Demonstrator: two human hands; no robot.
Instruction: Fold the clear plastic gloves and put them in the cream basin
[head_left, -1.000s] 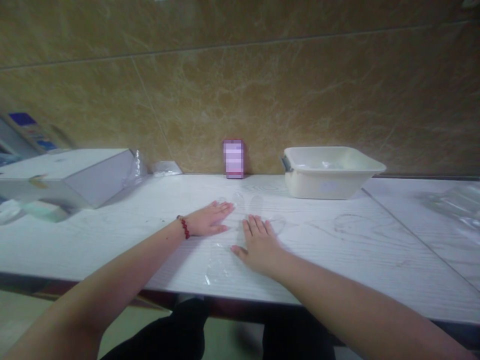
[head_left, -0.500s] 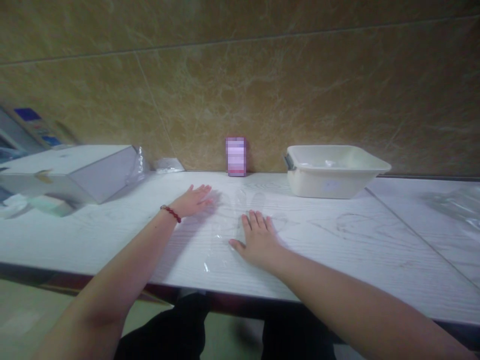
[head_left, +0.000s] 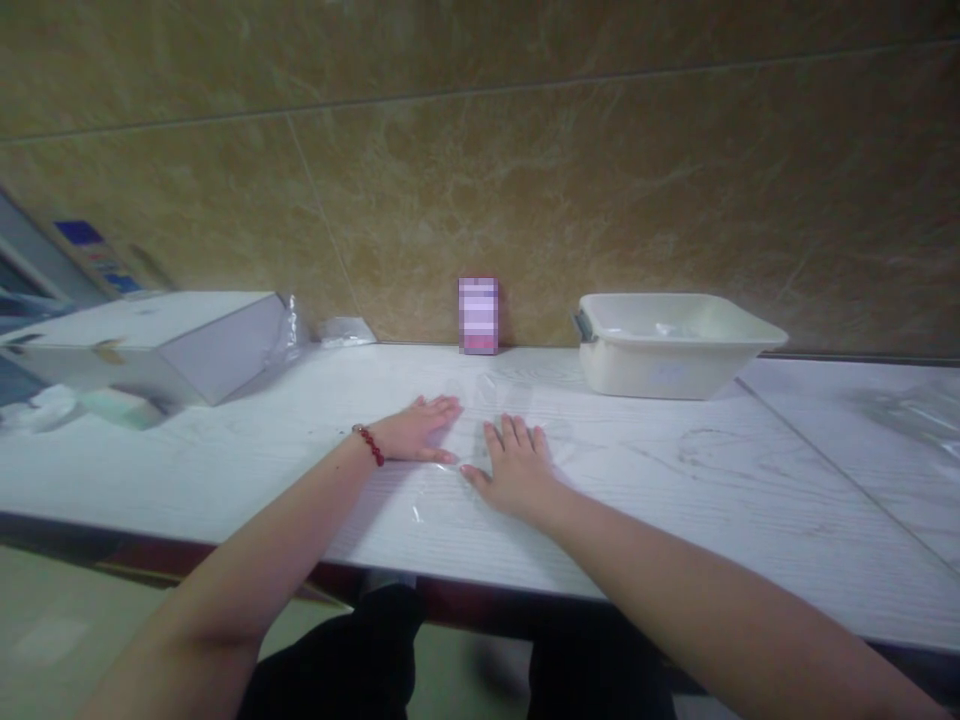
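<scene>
A thin clear plastic sheet or bag (head_left: 480,400) lies flat on the white wood-grain table (head_left: 675,520), barely visible. My left hand (head_left: 416,428), with a red bead bracelet at the wrist, rests palm down on its left part, fingers stretched out. Just to the right, my right hand (head_left: 514,463) lies flat on the sheet too, fingers spread. The two hands almost touch. Neither hand holds anything.
A cream plastic basin (head_left: 675,342) stands at the back right against the brown tiled wall. A small pink box (head_left: 478,315) stands at the wall behind the hands. A white box (head_left: 150,340) and crumpled clear plastic (head_left: 341,330) sit at the left. More clear plastic (head_left: 915,410) lies far right.
My left hand swung out to the left and farther back over the sheet, then came back next to my right hand. The right hand stayed pressed in place.
</scene>
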